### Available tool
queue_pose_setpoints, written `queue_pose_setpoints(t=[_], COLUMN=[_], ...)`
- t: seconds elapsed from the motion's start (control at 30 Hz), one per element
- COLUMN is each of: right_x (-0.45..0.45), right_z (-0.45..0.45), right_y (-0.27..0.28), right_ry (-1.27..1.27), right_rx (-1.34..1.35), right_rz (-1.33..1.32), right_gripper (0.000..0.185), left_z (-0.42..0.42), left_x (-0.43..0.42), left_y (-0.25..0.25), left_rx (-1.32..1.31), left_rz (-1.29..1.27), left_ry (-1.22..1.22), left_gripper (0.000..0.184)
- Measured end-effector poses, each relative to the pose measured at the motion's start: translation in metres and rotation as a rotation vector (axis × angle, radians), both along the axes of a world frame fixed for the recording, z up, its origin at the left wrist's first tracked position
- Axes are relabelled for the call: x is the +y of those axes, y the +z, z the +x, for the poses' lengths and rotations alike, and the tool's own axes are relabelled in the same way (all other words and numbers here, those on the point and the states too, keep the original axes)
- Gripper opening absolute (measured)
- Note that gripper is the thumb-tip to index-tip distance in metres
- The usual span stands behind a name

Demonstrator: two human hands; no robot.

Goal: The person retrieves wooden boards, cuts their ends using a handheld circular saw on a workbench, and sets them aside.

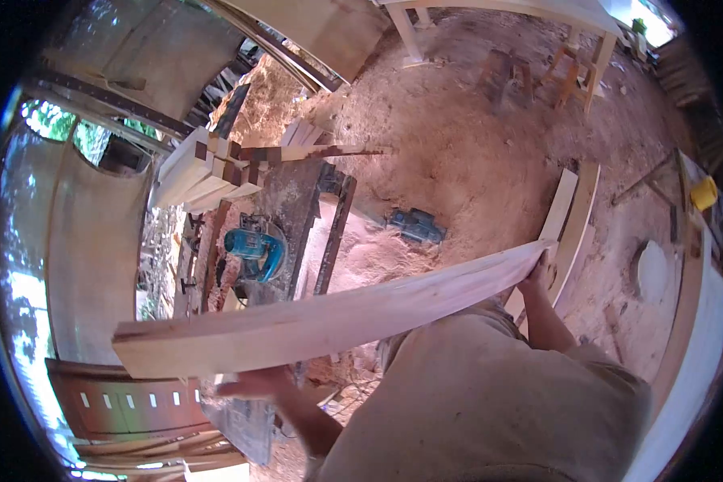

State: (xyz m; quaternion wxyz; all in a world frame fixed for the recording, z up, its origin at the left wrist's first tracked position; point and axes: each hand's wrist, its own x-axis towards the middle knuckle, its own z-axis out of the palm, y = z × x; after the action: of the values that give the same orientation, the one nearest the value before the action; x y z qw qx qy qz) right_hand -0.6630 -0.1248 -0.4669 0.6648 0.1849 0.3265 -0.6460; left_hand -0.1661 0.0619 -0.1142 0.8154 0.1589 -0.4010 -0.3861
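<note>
A long, thick wooden beam (329,317) spans the view in front of my body, its left end closer and its right end farther up. Beneath its left part, my left hand (261,383) bears the beam from below, fingers pointing left and slightly blurred. My right hand (540,275) grips the beam near its right end; some of its fingers are hidden behind the wood. Beyond the beam, a blue circular saw (255,247) rests on a dark workbench (291,210). A blue power tool (416,226), seemingly a planer, lies on the dusty ground.
Several cut beams (197,173) are stacked at the bench's far left end. More boards (578,205) lie to the right, close to my right hand. A wooden table (490,6) and a small stool (577,80) stand at the back. Sawdust covers the ground.
</note>
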Motion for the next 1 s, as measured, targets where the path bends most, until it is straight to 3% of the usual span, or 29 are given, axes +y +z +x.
queue_pose_setpoints(t=[0.03, 0.1, 0.17, 0.2, 0.4, 0.5, 0.6, 0.63, 0.7, 0.77, 0.8, 0.83, 0.87, 0.9, 1.0], right_x=[-0.01, -0.032, -0.055, -0.063, -0.112, -0.146, -0.193, -0.22, -0.267, -0.314, -0.34, -0.363, -0.385, -0.407, -0.474], right_z=[-0.012, -0.031, -0.041, -0.043, -0.053, -0.072, -0.126, -0.137, -0.146, -0.147, -0.154, -0.155, -0.154, -0.148, -0.114], right_y=[-0.001, -0.004, -0.012, -0.013, 0.007, -0.029, -0.074, -0.071, -0.054, -0.023, -0.007, 0.011, 0.028, 0.048, 0.109], right_ry=[0.02, -0.057, -0.056, -0.079, -0.03, -0.012, 0.111, 0.134, 0.25, 0.377, 0.407, 0.317, 0.219, 0.114, -0.254], right_rx=[0.012, 0.014, 0.027, 0.025, 0.062, 0.177, 0.23, 0.257, 0.396, 0.508, 0.521, 0.523, 0.522, 0.515, 0.462], right_rz=[-0.003, -0.1, -0.102, -0.096, 0.152, 0.113, 0.162, 0.145, -0.146, -0.42, -0.417, -0.39, -0.365, -0.341, -0.288], right_gripper=[0.061, 0.056, 0.054, 0.051, 0.061, 0.066, 0.064, 0.064, 0.06, 0.057, 0.057, 0.061, 0.065, 0.07, 0.088], left_z=[-0.008, -0.02, -0.024, -0.018, -0.022, -0.022, -0.045, -0.041, -0.036, -0.054, -0.084, -0.099, -0.121, -0.134, -0.115], left_x=[-0.02, -0.069, -0.113, -0.129, -0.228, -0.296, -0.395, -0.429, -0.496, -0.562, -0.592, -0.623, -0.655, -0.684, -0.759], left_y=[0.027, 0.073, 0.084, 0.075, -0.001, -0.02, -0.024, -0.035, -0.07, -0.122, -0.152, -0.197, -0.24, -0.253, -0.254], left_rx=[0.104, -0.15, -0.036, -0.116, 0.099, -0.052, 0.1, 0.159, 0.18, 0.291, 0.47, 0.606, 0.633, 0.652, 0.764], left_rz=[0.245, 0.117, -0.307, -0.28, -0.049, 0.187, 0.272, 0.248, 0.259, 0.571, 0.659, 0.75, 0.868, 0.983, 0.976], left_ry=[0.645, 0.627, 0.131, 0.148, 0.254, 0.474, 0.495, 0.381, 0.35, 0.421, 0.353, 0.128, 0.125, 0.117, 0.076], left_gripper=[0.11, 0.108, 0.104, 0.104, 0.109, 0.117, 0.118, 0.114, 0.099, 0.082, 0.07, 0.068, 0.071, 0.074, 0.082])
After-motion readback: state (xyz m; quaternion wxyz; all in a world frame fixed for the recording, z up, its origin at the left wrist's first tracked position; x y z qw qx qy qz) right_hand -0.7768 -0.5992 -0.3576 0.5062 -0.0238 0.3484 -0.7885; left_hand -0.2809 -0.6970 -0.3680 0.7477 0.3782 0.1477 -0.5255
